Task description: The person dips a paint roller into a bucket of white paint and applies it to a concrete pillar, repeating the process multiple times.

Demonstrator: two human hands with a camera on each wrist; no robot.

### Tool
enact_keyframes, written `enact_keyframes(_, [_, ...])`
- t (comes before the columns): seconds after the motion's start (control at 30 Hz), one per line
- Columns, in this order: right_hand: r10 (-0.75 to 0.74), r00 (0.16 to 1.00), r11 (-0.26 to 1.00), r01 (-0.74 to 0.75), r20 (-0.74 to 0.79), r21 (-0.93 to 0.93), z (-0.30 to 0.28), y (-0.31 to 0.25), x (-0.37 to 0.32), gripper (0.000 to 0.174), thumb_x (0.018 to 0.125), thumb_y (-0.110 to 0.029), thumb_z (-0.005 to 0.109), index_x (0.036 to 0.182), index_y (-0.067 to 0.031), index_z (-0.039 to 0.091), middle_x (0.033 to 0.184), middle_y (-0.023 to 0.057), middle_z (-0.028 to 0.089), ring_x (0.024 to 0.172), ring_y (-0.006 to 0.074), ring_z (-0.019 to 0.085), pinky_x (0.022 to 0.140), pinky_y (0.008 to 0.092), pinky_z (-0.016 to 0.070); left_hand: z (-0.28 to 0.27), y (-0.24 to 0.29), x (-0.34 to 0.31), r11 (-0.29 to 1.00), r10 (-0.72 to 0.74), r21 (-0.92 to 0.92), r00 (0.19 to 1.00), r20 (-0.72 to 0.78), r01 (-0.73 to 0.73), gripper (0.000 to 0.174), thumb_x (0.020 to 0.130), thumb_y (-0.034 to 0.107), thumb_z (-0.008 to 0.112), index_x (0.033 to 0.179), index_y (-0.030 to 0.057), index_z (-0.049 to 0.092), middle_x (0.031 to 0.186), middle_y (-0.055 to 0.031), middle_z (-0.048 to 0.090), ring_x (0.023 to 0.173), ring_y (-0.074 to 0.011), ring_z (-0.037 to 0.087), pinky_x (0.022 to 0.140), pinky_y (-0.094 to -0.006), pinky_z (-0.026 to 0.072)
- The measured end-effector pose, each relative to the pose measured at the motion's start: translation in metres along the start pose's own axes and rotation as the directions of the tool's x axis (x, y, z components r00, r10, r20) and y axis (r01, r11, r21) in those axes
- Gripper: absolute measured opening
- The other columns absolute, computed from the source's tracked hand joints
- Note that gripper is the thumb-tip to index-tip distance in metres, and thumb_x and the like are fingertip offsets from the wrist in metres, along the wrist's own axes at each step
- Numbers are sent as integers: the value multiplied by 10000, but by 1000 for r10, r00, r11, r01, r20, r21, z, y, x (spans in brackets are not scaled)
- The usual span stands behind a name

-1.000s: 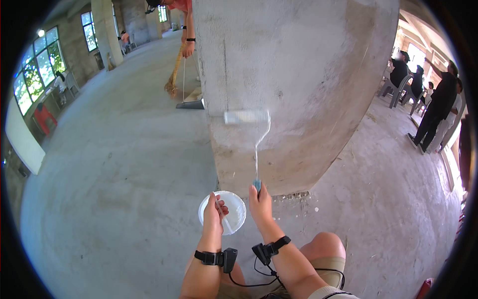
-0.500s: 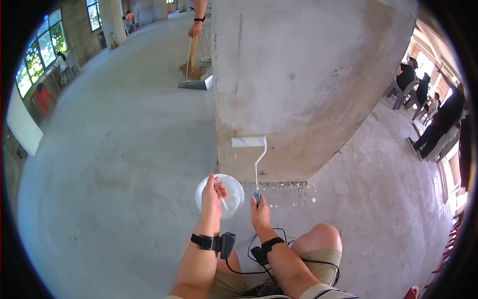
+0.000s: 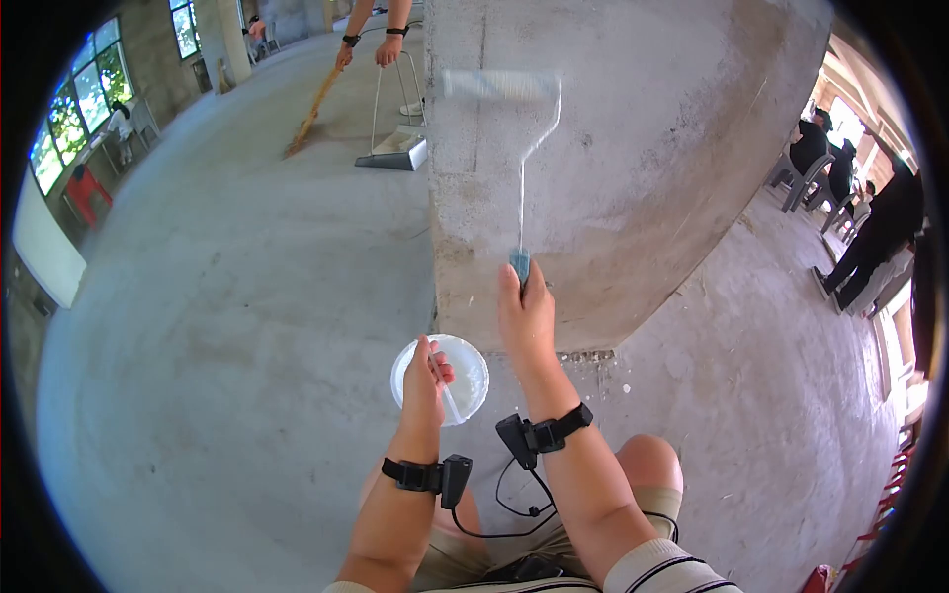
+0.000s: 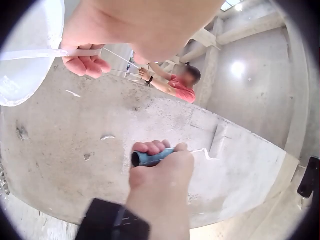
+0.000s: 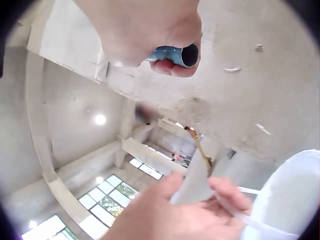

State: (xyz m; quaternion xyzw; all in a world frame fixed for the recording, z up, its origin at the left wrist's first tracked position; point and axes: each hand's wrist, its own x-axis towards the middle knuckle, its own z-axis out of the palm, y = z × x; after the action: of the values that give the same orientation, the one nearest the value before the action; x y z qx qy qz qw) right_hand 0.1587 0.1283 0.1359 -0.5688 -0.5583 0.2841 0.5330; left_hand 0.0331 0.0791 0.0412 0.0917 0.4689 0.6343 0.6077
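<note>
As left hand (image 3: pixel 425 385) pinches the plate (image 3: pixel 472 368), raised right hand (image 3: pixel 526 318) clasps the roller (image 3: pixel 499 85).

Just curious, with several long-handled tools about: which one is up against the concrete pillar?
The paint roller, gripped by its blue handle in the right hand, its head high on the pillar. The broom and dustpan are on the floor beyond.

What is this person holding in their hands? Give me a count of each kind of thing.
paint roller: 1, gripped by the right hand
white plate: 1, held by the left hand
thin white stick: 1, held against the plate by the same hand
Total: 3
</note>
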Motion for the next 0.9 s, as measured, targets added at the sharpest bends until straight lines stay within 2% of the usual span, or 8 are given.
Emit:
enact_keyframes(0.1, [-13,1000,997,13,1,-72,2,41,-18,327,874,-297,488,906,28,485,639,227,550,613,410,548,532,426,416,1,2,-2,1000,-8,17,1000,-25,9,367,876,388,508,934,27,533,713,-32,495,601,-137,469,583,-271,406])
enact_keyframes(0.37, [90,996,955,-90,-12,-281,10,164,-102,324,865,-300,484,916,20,487,716,271,570,710,456,550,589,492,426,-2,0,1,999,-25,24,999,-41,26,363,874,393,515,933,36,537,696,-17,507,588,-132,475,585,-268,409])
enact_keyframes(0.43, [221,975,933,-201,33,-297,8,181,-113,346,867,-319,476,929,21,486,743,281,571,728,465,542,615,499,425,-2,1,2,1000,-20,21,999,-38,21,363,874,394,515,933,37,537,698,-16,508,588,-133,475,585,-270,410])
enact_keyframes(0.47, [216,976,936,-197,33,-293,8,184,-114,346,867,-319,476,929,21,486,743,281,571,728,465,542,615,499,425,-2,2,2,999,-23,24,998,-51,24,367,873,397,514,937,36,536,699,-16,508,588,-133,475,587,-273,410])
enact_keyframes(0.7, [135,989,957,-116,56,-266,6,143,-96,333,873,-311,476,942,14,489,734,274,571,723,464,541,611,490,430,-4,-1,2,1000,-22,15,999,-46,23,375,872,398,515,959,34,534,708,-17,506,601,-134,477,596,-270,410])
enact_keyframes(0.77, [90,995,969,-76,47,-237,8,118,-78,319,874,-303,479,931,11,489,722,268,569,712,461,542,598,482,431,-2,0,2,999,-16,31,999,-52,18,371,872,396,515,958,36,533,712,-18,504,605,-133,475,599,-269,409])
enact_keyframes(0.83, [-5,1000,992,8,23,-125,6,74,-55,295,873,-286,489,902,8,485,698,262,560,692,457,542,569,462,428,-3,0,3,999,-12,51,998,-67,16,366,872,393,516,957,37,532,715,-18,503,608,-133,473,602,-269,408])
enact_keyframes(0.9, [-39,998,996,42,41,-84,6,39,-34,294,872,-282,494,882,12,480,693,266,552,685,453,541,557,448,424,-8,-4,7,1000,-8,-26,1000,-7,8,368,870,398,516,957,41,531,719,-19,502,606,-132,468,606,-272,407])
